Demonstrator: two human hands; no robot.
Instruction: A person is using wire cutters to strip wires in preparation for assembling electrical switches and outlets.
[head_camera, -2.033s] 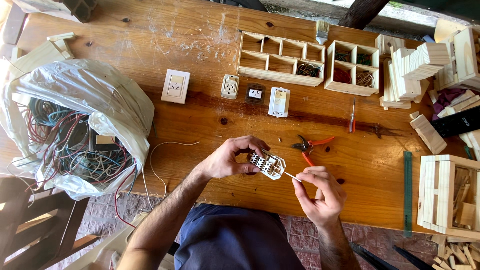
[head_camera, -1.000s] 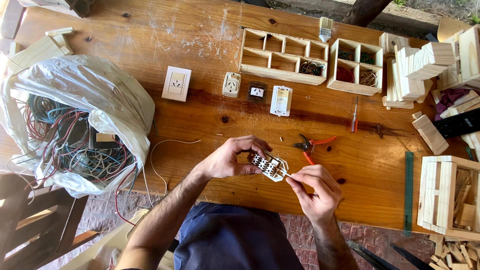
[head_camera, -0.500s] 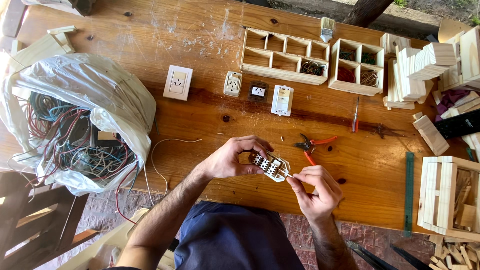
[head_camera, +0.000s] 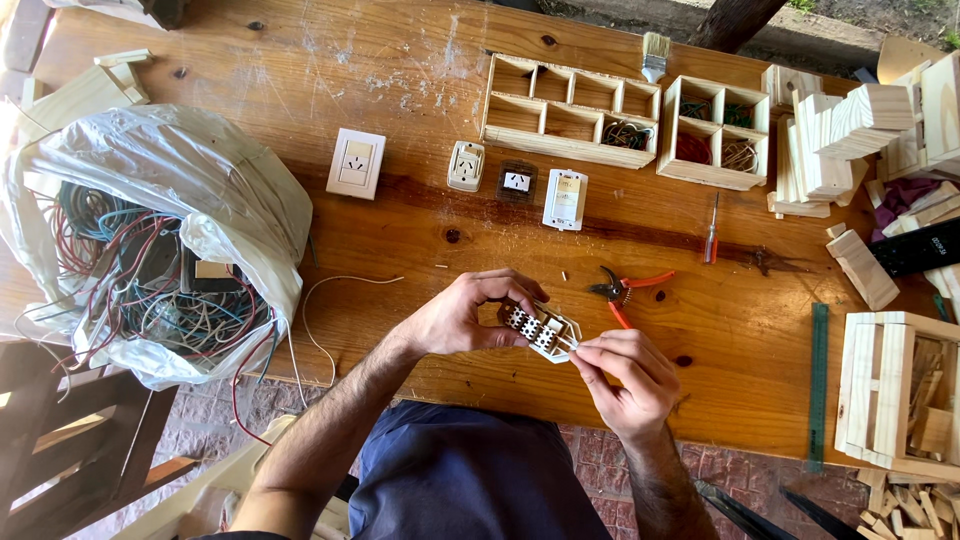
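Note:
My left hand (head_camera: 468, 313) grips a white electrical outlet module (head_camera: 538, 329) from its left side, holding it just above the wooden table (head_camera: 400, 240) near the front edge. My right hand (head_camera: 628, 378) pinches a thin white wire end (head_camera: 570, 345) against the module's right side. Both hands meet over the module. Red-handled pliers (head_camera: 622, 290) lie on the table just beyond my right hand.
A clear plastic bag of tangled wires (head_camera: 150, 250) fills the left. White outlet plates (head_camera: 356, 163) and switches (head_camera: 565, 198) lie mid-table. Wooden compartment boxes (head_camera: 570, 110) and wood blocks (head_camera: 850, 130) stand at the back right. A small screwdriver (head_camera: 712, 232) and a green ruler (head_camera: 818, 380) lie right.
My right hand has moved slightly left, closing in on the module with the wire end. My left hand keeps its hold on the module.

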